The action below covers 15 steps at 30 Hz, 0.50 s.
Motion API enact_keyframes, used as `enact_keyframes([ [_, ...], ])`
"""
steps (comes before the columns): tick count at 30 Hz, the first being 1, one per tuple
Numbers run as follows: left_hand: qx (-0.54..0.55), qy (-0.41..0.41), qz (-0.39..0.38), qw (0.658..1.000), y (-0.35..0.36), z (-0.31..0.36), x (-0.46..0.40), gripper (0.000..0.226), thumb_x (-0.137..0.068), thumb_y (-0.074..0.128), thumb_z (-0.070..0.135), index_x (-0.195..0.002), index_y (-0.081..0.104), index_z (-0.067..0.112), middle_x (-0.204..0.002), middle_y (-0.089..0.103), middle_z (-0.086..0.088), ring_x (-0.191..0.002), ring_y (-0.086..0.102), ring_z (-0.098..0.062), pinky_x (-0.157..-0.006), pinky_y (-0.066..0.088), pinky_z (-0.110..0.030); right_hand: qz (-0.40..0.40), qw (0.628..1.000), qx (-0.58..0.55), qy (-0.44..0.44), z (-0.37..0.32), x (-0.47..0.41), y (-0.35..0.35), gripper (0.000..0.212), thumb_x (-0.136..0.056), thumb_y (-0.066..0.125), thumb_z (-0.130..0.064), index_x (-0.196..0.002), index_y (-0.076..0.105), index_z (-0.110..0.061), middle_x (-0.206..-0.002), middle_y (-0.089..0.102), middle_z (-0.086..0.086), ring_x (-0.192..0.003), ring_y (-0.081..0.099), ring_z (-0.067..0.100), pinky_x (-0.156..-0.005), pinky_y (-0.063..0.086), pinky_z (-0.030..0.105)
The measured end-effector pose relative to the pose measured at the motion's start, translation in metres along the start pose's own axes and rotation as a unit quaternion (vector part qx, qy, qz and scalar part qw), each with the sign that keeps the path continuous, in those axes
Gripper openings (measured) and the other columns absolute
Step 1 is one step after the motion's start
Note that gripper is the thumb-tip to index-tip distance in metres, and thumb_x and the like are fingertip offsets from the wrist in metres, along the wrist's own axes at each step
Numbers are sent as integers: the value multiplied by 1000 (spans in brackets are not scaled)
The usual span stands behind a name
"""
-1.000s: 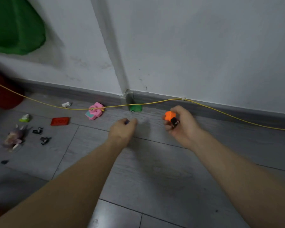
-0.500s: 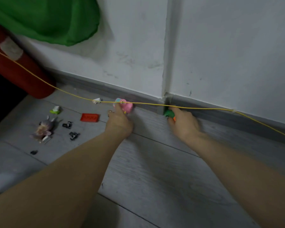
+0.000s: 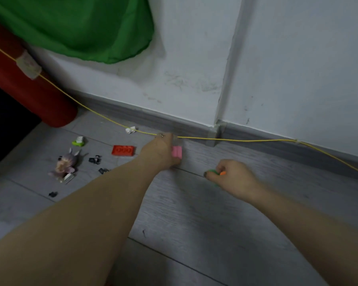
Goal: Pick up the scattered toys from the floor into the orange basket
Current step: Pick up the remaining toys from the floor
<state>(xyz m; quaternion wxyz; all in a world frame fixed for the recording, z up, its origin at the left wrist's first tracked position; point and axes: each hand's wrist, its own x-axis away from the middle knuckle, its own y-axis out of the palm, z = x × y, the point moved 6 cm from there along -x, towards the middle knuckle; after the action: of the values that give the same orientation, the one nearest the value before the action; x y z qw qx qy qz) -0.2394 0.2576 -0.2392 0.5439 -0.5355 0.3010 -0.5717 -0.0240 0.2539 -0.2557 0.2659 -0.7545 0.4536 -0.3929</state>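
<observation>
Left hand: the left hand (image 3: 161, 153) reached out low over the grey wood-grain floor (image 3: 194, 213), fingers curled around a small pink plastic toy (image 3: 177, 152) that showed at the far side of the palm; the hand was clenched on it, its fingertips up near the thin yellow cord (image 3: 236, 139).
Right hand: the right hand (image 3: 230, 176) was closed into a loose fist just above the floor, gripping a small green toy (image 3: 212, 172); a bit of an orange toy (image 3: 223, 173) poked out between the fingers.
Blur: both hands were smeared, so the exact finger placement could not be told.
Toys on the floor: a flat red plastic building brick (image 3: 123, 150) lay just left of the left hand; farther left were a pale pink and purple doll-like figure (image 3: 65, 163), a lime green and white small toy (image 3: 78, 141), and several small black pieces (image 3: 95, 159) between the figure and the brick.
Cord: it ran slack along the grey skirting board (image 3: 132, 114), with a small white scrap (image 3: 130, 130) on it.
Orange basket: outside the head view.
Background: a red padded cylinder (image 3: 25, 87) leaned at the left under green fabric (image 3: 81, 25) against the white wall (image 3: 298, 58).
</observation>
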Motion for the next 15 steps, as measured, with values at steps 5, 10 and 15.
enact_keyframes([
  [5,-13,26,-6,1000,-11,3,34,44,-82,60,47,-108,50,12,-111,65,-14,-107,60,-32,-79,44,-32,-52,950,-292,100,-36,32,-1,34,-87,63,-41,-75,63,-10,-61,58,7,-38,35,14,-39,24,17],
  [10,18,14,-23,999,-96,-29,87,46,-82,58,59,-86,72,15,-82,72,-6,-81,65,-20,-77,53,-29,-110,870,-478,60,-148,69,-8,27,-89,58,-39,-76,57,-15,-61,52,5,-36,29,10,-37,19,15],
  [15,124,-30,-83,988,-206,-94,174,57,-85,51,65,-84,69,12,-74,60,-7,-67,55,-21,-62,48,-29,-210,852,-477,-44,-281,130,-16,25,-89,57,-40,-86,53,-15,-64,50,3,-41,32,10,-32,21,15],
])
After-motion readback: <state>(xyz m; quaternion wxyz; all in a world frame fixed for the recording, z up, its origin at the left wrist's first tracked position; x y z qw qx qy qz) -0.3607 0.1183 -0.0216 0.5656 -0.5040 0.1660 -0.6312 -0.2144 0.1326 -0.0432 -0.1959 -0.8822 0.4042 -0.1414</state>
